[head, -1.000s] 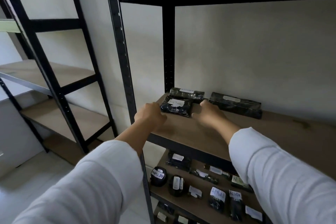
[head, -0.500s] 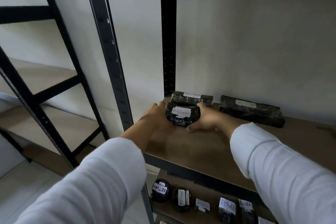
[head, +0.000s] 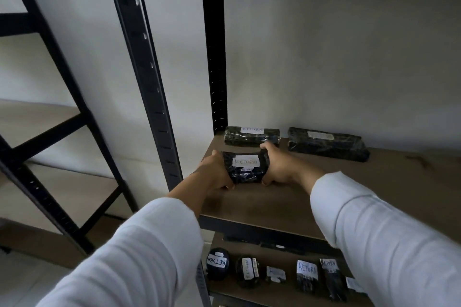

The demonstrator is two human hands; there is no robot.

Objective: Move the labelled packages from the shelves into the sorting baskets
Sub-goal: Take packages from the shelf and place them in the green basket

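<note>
A small black package (head: 245, 167) with a white RETURN label sits between my two hands over the wooden shelf (head: 287, 202). My left hand (head: 214, 173) grips its left end and my right hand (head: 277, 168) grips its right end, thumbs at the near edge. Behind it lies a longer black package (head: 252, 136) labelled RETURN against the wall. A second long black package (head: 326, 143) lies to its right, its label unreadable. No sorting basket is in view.
Several small labelled black packages (head: 217, 263) lie on the lower shelf (head: 282, 260). Black uprights (head: 139, 62) frame the unit, with a shelf board overhead. Another black shelving unit (head: 45, 117) with bare wooden boards stands to the left.
Both hands closed round the small RETURN package, which now sits a little nearer the shelf's front. The view moved closer to the shelf.
</note>
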